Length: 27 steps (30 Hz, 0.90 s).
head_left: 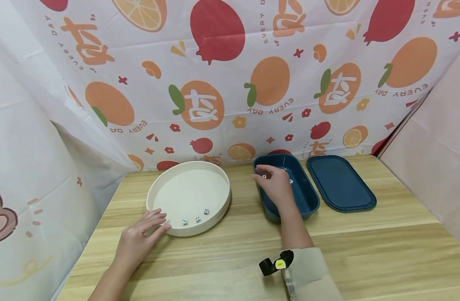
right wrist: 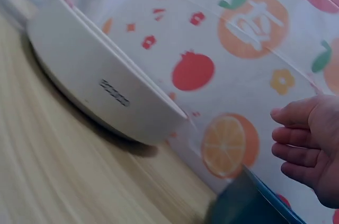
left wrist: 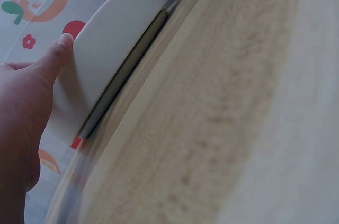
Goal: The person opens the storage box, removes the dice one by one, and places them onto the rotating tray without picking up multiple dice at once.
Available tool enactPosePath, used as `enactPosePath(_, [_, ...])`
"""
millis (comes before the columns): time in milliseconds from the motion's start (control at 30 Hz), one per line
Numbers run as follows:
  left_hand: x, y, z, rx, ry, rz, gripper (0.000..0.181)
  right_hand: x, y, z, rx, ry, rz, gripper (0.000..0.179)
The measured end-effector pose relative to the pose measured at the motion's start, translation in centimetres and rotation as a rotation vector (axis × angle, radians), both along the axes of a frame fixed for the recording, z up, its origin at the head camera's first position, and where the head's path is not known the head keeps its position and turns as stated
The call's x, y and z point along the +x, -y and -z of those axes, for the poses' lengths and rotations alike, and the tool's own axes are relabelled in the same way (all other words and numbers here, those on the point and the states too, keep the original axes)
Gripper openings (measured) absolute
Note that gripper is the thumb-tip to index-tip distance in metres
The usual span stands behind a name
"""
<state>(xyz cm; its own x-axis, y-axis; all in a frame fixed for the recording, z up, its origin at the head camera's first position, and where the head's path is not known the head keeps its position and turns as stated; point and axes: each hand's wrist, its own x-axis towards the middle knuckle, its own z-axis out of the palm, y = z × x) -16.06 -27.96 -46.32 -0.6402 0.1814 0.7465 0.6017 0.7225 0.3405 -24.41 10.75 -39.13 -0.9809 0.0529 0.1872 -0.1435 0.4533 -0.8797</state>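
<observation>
A round cream tray [head_left: 188, 179] holds three white dice near its front rim, one of them a die [head_left: 198, 219] in the middle. My left hand [head_left: 141, 238] rests its fingers and thumb on the tray's left front rim. In the left wrist view the thumb [left wrist: 55, 57] touches the rim. Over the dark blue box [head_left: 306, 194] hovers my right hand [head_left: 276, 186], fingers loosely bent and apart from the thumb. The right wrist view shows nothing held in the right hand [right wrist: 312, 144]. One die [head_left: 291, 181] shows in the box; another die [head_left: 264, 176] appears beneath the fingers.
To the right of the box a flat dark blue lid [head_left: 340, 184] lies on the wooden table [head_left: 214, 267]. A fruit-printed cloth [head_left: 230, 83] hangs behind the table. The right forearm wears a black strap mount [head_left: 276, 263] over a light sleeve.
</observation>
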Motion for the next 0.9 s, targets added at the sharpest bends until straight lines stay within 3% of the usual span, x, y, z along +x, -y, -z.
enactPosePath(400, [0.1,0.1,-0.1,0.013,0.002,0.0,0.029,-0.9,-5.9,1.3,0.145,0.205,0.107,0.039])
enactPosePath(633, [0.1,0.2,0.0,0.009,0.008,-0.004,0.028,-1.3,-6.8,2.1,0.243,0.314,0.096,0.038])
enactPosePath(900, [0.1,0.1,0.0,0.009,0.016,0.003,0.028,-1.1,-6.9,2.5,0.28,0.412,0.042,0.043])
